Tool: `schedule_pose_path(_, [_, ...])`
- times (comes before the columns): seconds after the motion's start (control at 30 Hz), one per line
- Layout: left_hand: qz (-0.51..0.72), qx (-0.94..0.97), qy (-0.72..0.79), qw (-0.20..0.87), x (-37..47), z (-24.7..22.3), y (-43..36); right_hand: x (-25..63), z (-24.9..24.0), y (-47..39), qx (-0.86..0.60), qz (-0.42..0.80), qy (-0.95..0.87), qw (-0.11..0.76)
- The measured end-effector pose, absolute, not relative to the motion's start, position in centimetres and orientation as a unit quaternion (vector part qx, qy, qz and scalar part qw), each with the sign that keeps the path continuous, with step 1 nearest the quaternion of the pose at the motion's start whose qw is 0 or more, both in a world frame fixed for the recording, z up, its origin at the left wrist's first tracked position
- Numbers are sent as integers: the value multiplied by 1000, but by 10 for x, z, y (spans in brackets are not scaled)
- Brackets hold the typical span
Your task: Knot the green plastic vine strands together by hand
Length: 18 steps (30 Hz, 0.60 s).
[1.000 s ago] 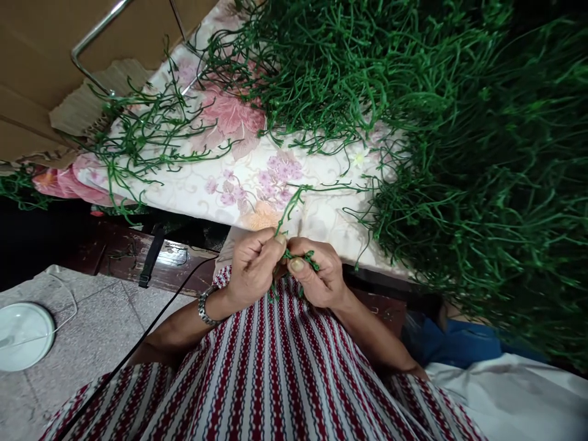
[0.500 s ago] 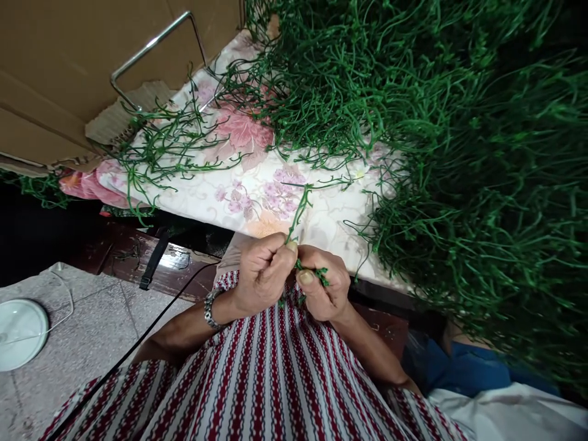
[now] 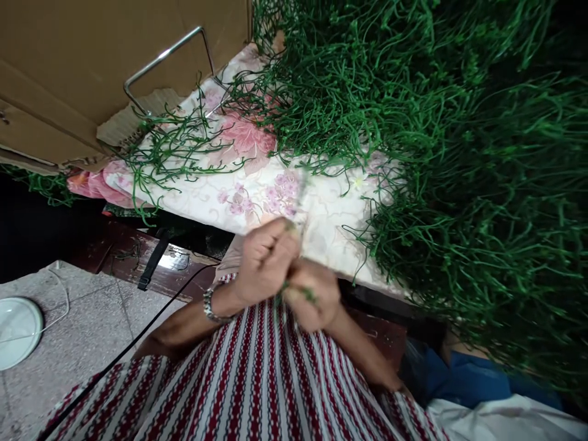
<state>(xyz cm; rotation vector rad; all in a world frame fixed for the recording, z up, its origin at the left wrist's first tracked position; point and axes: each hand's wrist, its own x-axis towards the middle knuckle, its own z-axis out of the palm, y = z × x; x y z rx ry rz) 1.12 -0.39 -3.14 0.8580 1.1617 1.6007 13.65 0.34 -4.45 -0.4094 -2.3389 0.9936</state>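
My left hand (image 3: 266, 260), with a metal band at the wrist, is closed in a pinch in front of my lap. A thin green branching stem (image 3: 301, 193) rises blurred above its fingers. Pressed close below it on the right, my right hand (image 3: 319, 297) is smeared by motion, its thumb and fingers closed around a short green part (image 3: 309, 294) of a stem. Where the stem passes between the two hands is hidden. Beyond the hands lies a flowered cloth (image 3: 321, 239) with a large heap of similar green stems (image 3: 349, 104) on it.
A smaller bunch of stems (image 3: 169, 150) lies at the left of the cloth. Behind it stand a cardboard box (image 3: 59, 67) and a bent metal frame (image 3: 165, 54). A black cord (image 3: 156, 327) crosses on the left. A white round dish (image 3: 21, 334) sits at lower left.
Both hands have shifted, the right one down and slightly left, now blurred. The stem above the left hand has turned blurry. The view has tilted a little.
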Motion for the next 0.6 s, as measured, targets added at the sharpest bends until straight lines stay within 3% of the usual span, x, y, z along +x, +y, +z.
schedule_pose_path(0.07, [642, 359, 470, 489, 8, -31, -3, 146, -38, 12, -212, 396, -801, 397])
schedule_pose_path(0.13, [632, 338, 448, 534, 4, -32, -2, 155, -30, 21, -238, 414, -759, 442])
schedule_pose_path(0.27, [618, 299, 393, 611, -2, -35, -2, 160, -26, 31, -310, 443, -740, 400])
schedule_pose_path(0.4, [632, 259, 382, 623, 0, -36, -2, 153, -36, 30, -369, 422, -754, 343])
schedule_pose_path(0.6, [631, 220, 367, 647, 7, -36, -5, 137, -38, 26, -351, 378, -800, 306])
